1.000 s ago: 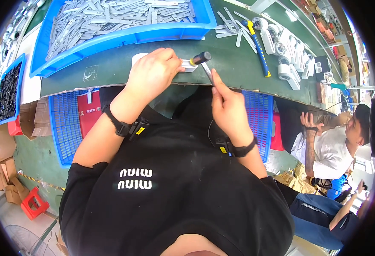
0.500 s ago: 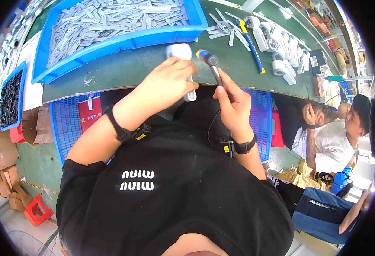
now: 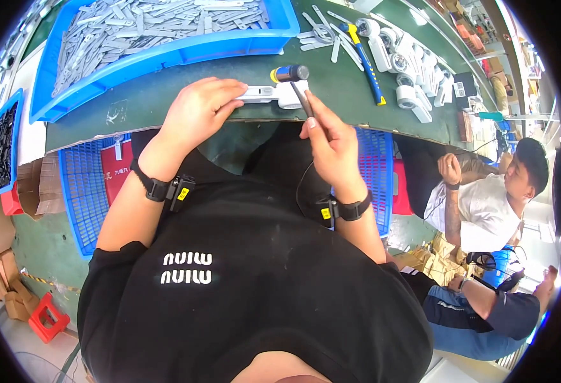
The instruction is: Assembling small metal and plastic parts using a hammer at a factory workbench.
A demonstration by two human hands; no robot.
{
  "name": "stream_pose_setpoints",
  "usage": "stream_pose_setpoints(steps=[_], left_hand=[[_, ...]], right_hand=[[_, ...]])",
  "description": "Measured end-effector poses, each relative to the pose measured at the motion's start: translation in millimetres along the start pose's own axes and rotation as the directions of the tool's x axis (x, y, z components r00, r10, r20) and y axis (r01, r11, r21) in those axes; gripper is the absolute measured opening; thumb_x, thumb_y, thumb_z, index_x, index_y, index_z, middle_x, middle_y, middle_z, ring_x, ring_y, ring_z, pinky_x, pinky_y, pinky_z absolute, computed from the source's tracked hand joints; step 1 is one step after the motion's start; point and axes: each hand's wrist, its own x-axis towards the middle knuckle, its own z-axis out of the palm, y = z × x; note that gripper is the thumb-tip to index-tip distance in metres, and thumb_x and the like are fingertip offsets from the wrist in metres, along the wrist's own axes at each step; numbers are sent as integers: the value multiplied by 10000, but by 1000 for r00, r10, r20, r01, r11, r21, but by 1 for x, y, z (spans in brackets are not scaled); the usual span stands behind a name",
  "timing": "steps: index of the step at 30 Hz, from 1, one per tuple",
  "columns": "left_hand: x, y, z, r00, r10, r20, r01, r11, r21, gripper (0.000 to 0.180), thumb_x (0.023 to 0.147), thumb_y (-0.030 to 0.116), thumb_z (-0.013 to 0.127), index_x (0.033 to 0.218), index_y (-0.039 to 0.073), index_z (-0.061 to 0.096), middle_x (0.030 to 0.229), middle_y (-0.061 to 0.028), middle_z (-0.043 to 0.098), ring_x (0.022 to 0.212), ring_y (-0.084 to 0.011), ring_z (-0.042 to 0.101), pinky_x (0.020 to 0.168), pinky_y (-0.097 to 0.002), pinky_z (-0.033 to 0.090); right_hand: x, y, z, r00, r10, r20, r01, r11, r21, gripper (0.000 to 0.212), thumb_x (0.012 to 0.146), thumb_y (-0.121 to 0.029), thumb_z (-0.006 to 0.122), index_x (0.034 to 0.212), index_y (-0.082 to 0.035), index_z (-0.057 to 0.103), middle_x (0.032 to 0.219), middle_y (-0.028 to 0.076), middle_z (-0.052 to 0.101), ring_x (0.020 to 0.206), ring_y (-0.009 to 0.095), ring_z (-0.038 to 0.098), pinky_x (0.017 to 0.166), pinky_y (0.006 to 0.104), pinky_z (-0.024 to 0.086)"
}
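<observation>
My left hand (image 3: 202, 110) is closed on the handle end of a white plastic part (image 3: 258, 94), which lies sideways at the table's front edge. The part has a slim handle with a grey strip and a wider white head at its right end. My right hand (image 3: 331, 142) grips a small mallet (image 3: 289, 73) by its dark handle. The mallet's yellow and black head is just above the part's wide end; whether they touch I cannot tell.
A blue bin (image 3: 165, 59) of grey strips stands at the back left. Further right are loose strips (image 3: 336, 48), a blue-and-yellow hammer (image 3: 365, 62) and several white round-headed parts (image 3: 407, 96). A blue tray (image 3: 17, 121) holds black pieces. A co-worker (image 3: 485, 191) sits at the right.
The white part has swung from pointing toward me to lying sideways, with my left hand now at its left end. The mallet has moved left over its wide end.
</observation>
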Motion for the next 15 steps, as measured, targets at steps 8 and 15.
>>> stream_pose_setpoints(steps=[8, 15], left_hand=[[-5, -6, 11, 988, 51, -147, -44, 998, 50, 268, 881, 60, 895, 1138, 23, 830, 1152, -128, 819, 955, -318, 776, 831, -411, 640], [-4, -7, 14, 986, -11, -165, 6, 999, -31, 229, 881, 33, 893, 1098, 7, 823, 1125, -136, 808, 936, -324, 775, 801, -401, 630]], right_hand=[[11, -54, -50, 1000, -1, -30, 2, 999, 54, 543, 1081, 45, 606, 1601, -104, 658, 859, -3, 654, 782, 78, 583, 743, 249, 506], [2, -50, -36, 947, -299, -114, 285, 951, -122, 566, 1046, 78, 632, 1605, -7, 618, 918, 67, 711, 752, 127, 641, 738, 273, 531]])
